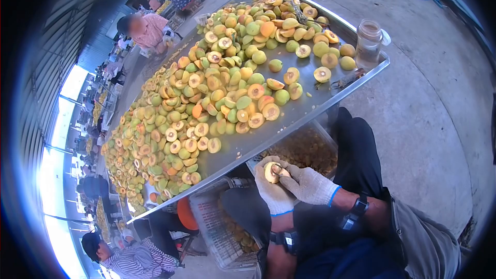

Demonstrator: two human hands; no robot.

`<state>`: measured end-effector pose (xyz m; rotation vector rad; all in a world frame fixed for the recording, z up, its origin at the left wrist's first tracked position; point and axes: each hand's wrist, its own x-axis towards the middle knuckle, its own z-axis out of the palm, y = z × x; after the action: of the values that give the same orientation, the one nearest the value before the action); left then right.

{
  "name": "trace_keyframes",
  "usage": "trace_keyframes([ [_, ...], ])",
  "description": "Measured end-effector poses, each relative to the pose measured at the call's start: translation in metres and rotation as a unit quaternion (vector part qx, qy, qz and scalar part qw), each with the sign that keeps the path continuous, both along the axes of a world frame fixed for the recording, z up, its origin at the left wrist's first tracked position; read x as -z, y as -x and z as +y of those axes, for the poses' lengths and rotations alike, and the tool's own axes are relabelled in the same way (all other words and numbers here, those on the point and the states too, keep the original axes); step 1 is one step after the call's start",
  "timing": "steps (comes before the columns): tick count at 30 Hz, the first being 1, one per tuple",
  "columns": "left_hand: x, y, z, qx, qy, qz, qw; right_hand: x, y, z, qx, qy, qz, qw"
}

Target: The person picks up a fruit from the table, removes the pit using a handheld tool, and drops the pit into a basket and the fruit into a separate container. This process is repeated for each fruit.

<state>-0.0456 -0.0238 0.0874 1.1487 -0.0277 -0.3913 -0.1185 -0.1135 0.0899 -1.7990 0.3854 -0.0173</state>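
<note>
The left hand [271, 196], in a pale knitted glove, cups a halved pale-yellow fruit [270, 172] with its cut face showing; that grip is closed around the fruit, probably to steady it against the other hand's push. The right hand [311, 186], gloved alike with a blue cuff edge, comes in from the side, its fingertips at the fruit's edge. Something dark shows there, but whether this grip pinches a slim tool, the fruit or nothing cannot be told. Both hands are near the lap, just off the silver metal tabletop [289, 120], within easy reach of the heap of green and orange fruit [206, 93]; the raised rim likely stops pieces rolling off. The plastic bin of brownish bits [324, 135] lies close by the hands, handy for anything dropped, though the tabletop's edge and the gloves cut off part of it. A white lattice crate [204, 212] is also half covered, its contents hard to name. At the far corner, the clear jar [368, 46] stands out of the way; the dark object [347, 79] beside it is too indistinct to identify. The lens's black border crops the surroundings, and distant workers blur.
</note>
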Motion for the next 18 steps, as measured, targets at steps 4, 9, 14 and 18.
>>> trace_keyframes([
  [4,0.006,-0.002,0.004,0.01,0.027,0.029,0.999,0.006,-0.001,0.002,-0.018,-0.014,0.014,1.0],
  [9,0.019,-0.002,0.012,-0.021,0.006,0.028,0.999,-0.009,0.0,0.004,-0.027,0.01,0.047,0.998],
  [14,0.011,0.0,0.012,-0.015,-0.015,0.026,0.999,-0.008,0.005,0.006,-0.025,-0.008,0.019,0.999],
  [18,0.009,-0.002,0.009,-0.035,-0.048,-0.003,0.998,-0.017,0.005,0.005,-0.047,-0.062,0.031,0.996],
])
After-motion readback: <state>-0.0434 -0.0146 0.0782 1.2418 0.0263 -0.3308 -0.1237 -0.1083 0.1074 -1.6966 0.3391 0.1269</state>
